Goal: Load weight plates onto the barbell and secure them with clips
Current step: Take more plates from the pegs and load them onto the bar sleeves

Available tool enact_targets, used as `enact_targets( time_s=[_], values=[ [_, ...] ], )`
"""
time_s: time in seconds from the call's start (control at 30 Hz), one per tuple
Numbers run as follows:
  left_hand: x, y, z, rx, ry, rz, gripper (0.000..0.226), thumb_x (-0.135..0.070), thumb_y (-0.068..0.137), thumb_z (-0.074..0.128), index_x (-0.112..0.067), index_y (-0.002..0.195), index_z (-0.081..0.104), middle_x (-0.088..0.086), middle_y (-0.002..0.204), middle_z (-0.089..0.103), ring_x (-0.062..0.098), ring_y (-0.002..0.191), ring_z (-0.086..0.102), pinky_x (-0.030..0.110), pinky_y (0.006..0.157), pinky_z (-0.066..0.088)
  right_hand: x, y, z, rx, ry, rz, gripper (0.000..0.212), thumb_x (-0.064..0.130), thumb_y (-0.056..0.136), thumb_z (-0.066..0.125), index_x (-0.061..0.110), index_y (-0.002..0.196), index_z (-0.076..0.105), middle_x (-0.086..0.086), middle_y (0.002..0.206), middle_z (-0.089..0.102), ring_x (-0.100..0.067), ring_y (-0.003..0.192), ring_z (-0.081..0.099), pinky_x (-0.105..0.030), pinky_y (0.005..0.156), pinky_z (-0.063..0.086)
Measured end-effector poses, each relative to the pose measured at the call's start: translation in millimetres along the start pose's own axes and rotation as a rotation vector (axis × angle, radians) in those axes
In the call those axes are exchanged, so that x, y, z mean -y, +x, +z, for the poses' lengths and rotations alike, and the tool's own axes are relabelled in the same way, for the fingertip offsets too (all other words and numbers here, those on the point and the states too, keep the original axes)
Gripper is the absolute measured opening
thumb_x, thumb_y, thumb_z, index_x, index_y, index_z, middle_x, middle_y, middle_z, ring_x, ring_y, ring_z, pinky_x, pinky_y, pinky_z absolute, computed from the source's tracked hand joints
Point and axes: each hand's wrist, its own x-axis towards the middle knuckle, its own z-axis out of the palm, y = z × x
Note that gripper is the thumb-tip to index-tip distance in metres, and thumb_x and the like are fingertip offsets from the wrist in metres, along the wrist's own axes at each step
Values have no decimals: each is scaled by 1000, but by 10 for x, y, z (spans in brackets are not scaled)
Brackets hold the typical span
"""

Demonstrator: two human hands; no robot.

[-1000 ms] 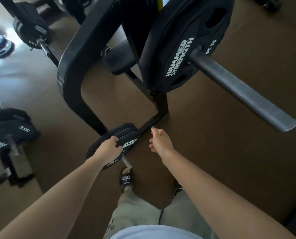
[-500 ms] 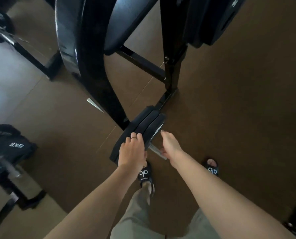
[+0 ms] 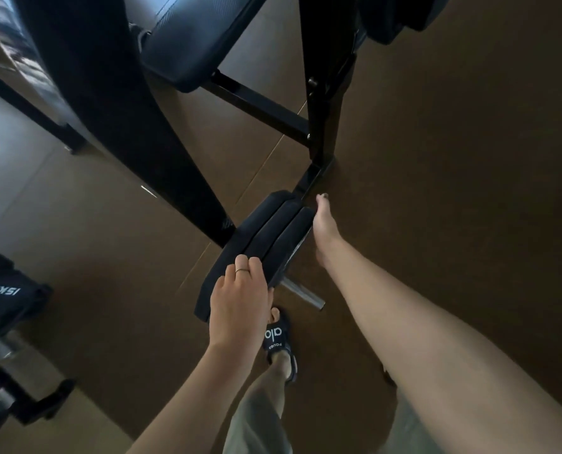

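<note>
Left hand curls over near rim of stacked weight plates on storage peg; right hand, fingers straight, steadies far side, likely for lifting one off.

Under me is a brown floor, matte and seamed, a thin joint line running across it toward the rack. Standing on it is the black frame of the bench, its upright foot planted near the middle. Low on that frame a steel storage peg carries three black weight plates side by side, held just above the floor. My left foot in a black slide sandal stands on the floor beside them. At far left another plate stand rests on the floor.
</note>
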Motion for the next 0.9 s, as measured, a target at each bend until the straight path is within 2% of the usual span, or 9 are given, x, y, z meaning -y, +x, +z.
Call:
enact_targets(
  time_s=[0.1, 0.2, 0.3, 0.4, 0.53, 0.63, 0.7, 0.77, 0.9],
  values=[
    [32, -76, 85, 29, -10, -33, 43, -42, 97, 67, -11, 124, 56, 7, 121, 63, 20, 106, 65, 30, 88, 54, -70, 51, 136, -37, -107, -132, 63, 58, 104, 32, 26, 158, 40, -7, 163, 38, -32, 144, 44, -54, 120, 36],
    [88, -219, 182, 54, -13, -49, 46, -34, 83, 83, -6, 114, 62, 12, 109, 69, 25, 95, 70, 34, 78, 58, -245, -79, 184, -56, -193, -285, 48, 41, 109, 36, 21, 151, 47, -7, 164, 33, -27, 151, 34, -49, 122, 34],
    [153, -407, 291, 64, -46, -78, 45, -27, 78, 87, -4, 109, 64, 13, 103, 71, 26, 88, 71, 35, 73, 59, -338, -328, 205, -77, -250, -371, 47, 42, 112, 34, 26, 156, 44, -1, 174, 11, -21, 159, 14, -34, 118, 25],
    [203, -543, 359, 53, -102, -102, 46, -27, 74, 88, -4, 106, 64, 12, 95, 67, 28, 80, 69, 38, 66, 57, -496, -580, 245, -73, -338, -460, 49, 48, 111, 36, 32, 157, 40, 5, 175, -1, -18, 160, 12, -27, 110, 28],
    [214, -710, 455, 84, -213, -184, 59, -24, 74, 85, -1, 122, 61, 13, 109, 66, 32, 90, 69, 41, 70, 58, -701, -772, 127, -86, -340, -547, 33, 39, 110, 46, 33, 142, 53, 12, 167, 18, -2, 144, 31, -2, 92, 33],
    [147, -799, 507, 171, -376, -377, 70, -37, 85, 73, -8, 142, 44, 8, 132, 56, 29, 106, 66, 37, 74, 54, -554, -593, -137, -241, -265, -443, 29, 39, 108, 50, 23, 132, 55, -1, 144, 53, -13, 121, 58, -15, 81, 46],
    [107, -808, 550, 187, -475, -490, 72, -45, 91, 67, -13, 147, 34, 6, 138, 48, 28, 108, 65, 34, 70, 47, -356, -324, -277, -255, -216, -311, 50, 46, 108, 45, 22, 151, 44, -7, 156, 46, -25, 136, 51, -35, 103, 48],
    [72, -794, 576, 163, -547, -543, 70, -45, 93, 68, -14, 146, 36, 7, 137, 47, 31, 104, 64, 35, 67, 43, -165, -107, -346, -173, -224, -247, 60, 50, 109, 38, 26, 163, 27, -3, 170, 28, -28, 153, 32, -45, 120, 31],
    [51, -742, 578, 80, -516, -540, 56, -44, 90, 73, -15, 129, 46, 5, 121, 52, 31, 97, 63, 36, 63, 43, -17, 152, -270, 51, -322, -178, 60, 57, 108, 35, 26, 159, 36, 0, 159, 43, -25, 144, 43, -42, 112, 35]
  ],
)
